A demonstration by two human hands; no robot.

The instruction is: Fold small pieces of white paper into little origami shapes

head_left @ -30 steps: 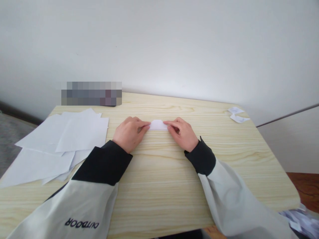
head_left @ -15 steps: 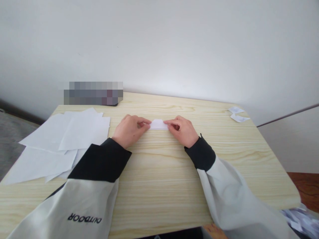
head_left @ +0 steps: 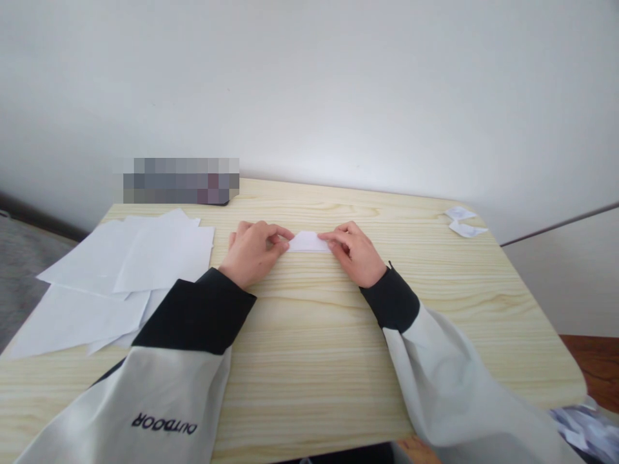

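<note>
A small folded piece of white paper [head_left: 308,242] lies on the wooden table between my hands, its top narrower than its straight lower edge. My left hand [head_left: 255,251] has its thumb and index finger closed at the paper's left end. At the right end, my right hand [head_left: 352,252] pinches the paper, with the index finger resting on its upper right corner. The other fingers of both hands are curled. The paper's two end tips are hidden by my fingertips.
Several loose white sheets [head_left: 159,251] overlap on the table [head_left: 309,348] at the left. A blurred-out dark object [head_left: 181,183] stands at the back left. Two small folded paper pieces [head_left: 467,229] lie at the far right. Crumpled papers [head_left: 590,428] show beyond the lower right edge.
My fingers have shifted only slightly at the ends of the paper, the thumbs a little farther apart. The folded paper stays in the same place.
</note>
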